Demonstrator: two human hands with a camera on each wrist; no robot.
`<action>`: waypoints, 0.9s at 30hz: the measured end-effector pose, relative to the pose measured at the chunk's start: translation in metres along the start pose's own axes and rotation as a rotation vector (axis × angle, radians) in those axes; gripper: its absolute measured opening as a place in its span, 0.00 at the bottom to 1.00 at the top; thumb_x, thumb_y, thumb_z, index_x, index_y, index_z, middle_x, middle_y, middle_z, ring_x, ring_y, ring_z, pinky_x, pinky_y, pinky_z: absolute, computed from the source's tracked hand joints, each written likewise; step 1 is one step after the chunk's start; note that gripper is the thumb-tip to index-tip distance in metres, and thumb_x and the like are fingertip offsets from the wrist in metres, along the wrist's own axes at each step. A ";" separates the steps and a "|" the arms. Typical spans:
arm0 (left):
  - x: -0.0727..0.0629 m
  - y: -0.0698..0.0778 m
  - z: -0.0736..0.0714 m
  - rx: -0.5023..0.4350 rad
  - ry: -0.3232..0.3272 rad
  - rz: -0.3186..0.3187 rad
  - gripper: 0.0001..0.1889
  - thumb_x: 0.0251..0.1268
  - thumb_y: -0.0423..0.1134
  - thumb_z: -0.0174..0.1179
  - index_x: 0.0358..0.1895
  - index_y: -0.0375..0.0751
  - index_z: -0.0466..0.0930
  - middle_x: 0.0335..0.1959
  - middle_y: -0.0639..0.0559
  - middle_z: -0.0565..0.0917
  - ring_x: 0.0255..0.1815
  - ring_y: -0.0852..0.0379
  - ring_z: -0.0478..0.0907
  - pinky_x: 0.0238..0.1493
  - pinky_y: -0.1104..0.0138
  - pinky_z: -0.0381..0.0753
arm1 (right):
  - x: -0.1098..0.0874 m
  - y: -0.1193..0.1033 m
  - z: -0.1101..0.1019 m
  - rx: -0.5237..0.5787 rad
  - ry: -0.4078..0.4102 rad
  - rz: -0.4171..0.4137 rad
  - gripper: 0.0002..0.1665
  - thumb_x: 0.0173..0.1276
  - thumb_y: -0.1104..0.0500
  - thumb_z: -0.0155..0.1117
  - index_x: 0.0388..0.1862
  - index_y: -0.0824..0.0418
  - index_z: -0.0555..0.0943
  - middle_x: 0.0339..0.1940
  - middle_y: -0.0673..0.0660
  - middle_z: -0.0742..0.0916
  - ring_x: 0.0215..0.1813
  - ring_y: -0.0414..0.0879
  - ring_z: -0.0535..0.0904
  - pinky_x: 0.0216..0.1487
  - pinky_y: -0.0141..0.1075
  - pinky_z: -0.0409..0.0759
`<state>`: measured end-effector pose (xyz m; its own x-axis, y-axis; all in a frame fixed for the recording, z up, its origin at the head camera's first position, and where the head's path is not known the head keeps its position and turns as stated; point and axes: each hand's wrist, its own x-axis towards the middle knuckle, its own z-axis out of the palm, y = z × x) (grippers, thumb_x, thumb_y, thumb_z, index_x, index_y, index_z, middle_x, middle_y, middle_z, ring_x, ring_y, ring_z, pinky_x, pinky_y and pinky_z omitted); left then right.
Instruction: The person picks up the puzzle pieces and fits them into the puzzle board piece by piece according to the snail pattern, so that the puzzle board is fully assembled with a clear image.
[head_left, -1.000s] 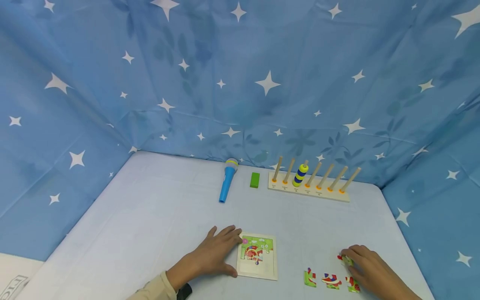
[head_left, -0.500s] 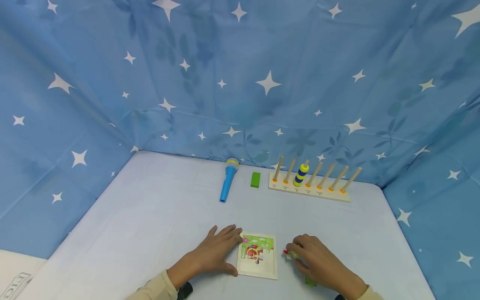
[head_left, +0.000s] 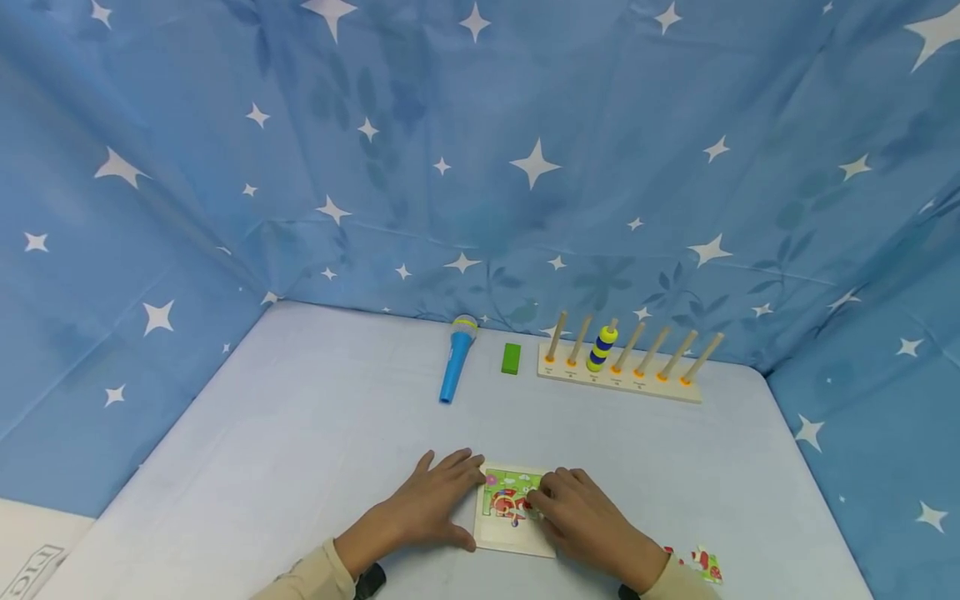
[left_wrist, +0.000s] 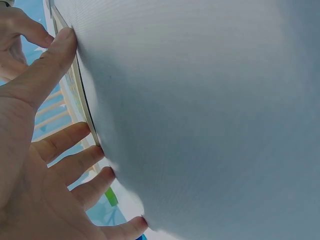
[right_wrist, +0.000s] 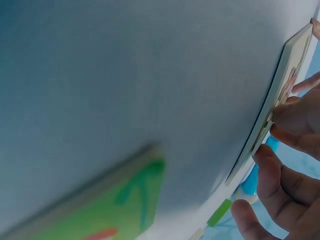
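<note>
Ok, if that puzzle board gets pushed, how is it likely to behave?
The puzzle board is probably stiff, since its edge looks straight in the wrist views. Lying flat and low, it would likely slide rather than tip or roll. The left hand at its edge may resist a slide that way.

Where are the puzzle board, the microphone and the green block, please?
Puzzle board (head_left: 501, 537), head view: bare lower part of its face.
Microphone (head_left: 454, 367), head view: middle of the blue handle.
Green block (head_left: 511, 358), head view: middle of its visible face.
</note>
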<state>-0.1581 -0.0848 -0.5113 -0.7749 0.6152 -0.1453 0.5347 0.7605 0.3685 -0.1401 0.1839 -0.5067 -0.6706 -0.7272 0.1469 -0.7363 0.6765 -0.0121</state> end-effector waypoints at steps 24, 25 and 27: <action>-0.001 -0.001 -0.002 -0.008 0.011 0.006 0.47 0.45 0.61 0.79 0.70 0.49 0.74 0.78 0.51 0.67 0.80 0.47 0.57 0.71 0.33 0.57 | 0.007 -0.008 -0.001 -0.048 -0.032 0.023 0.11 0.63 0.57 0.76 0.43 0.53 0.85 0.41 0.49 0.84 0.40 0.44 0.74 0.47 0.44 0.78; -0.001 0.000 -0.002 -0.009 0.009 0.006 0.47 0.45 0.61 0.79 0.70 0.49 0.74 0.78 0.51 0.67 0.80 0.47 0.57 0.71 0.33 0.57 | 0.008 -0.008 -0.001 -0.042 -0.034 0.026 0.11 0.63 0.58 0.76 0.43 0.53 0.85 0.41 0.49 0.84 0.40 0.44 0.74 0.47 0.44 0.78; -0.002 0.000 -0.003 -0.014 0.006 0.008 0.47 0.45 0.61 0.79 0.70 0.49 0.74 0.78 0.51 0.67 0.80 0.47 0.57 0.71 0.33 0.57 | 0.008 -0.009 -0.001 -0.029 -0.042 0.033 0.10 0.63 0.58 0.76 0.43 0.53 0.85 0.42 0.48 0.84 0.40 0.43 0.74 0.47 0.44 0.78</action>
<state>-0.1575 -0.0867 -0.5086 -0.7728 0.6197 -0.1369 0.5358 0.7527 0.3824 -0.1393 0.1720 -0.5039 -0.6982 -0.7081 0.1055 -0.7111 0.7030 0.0127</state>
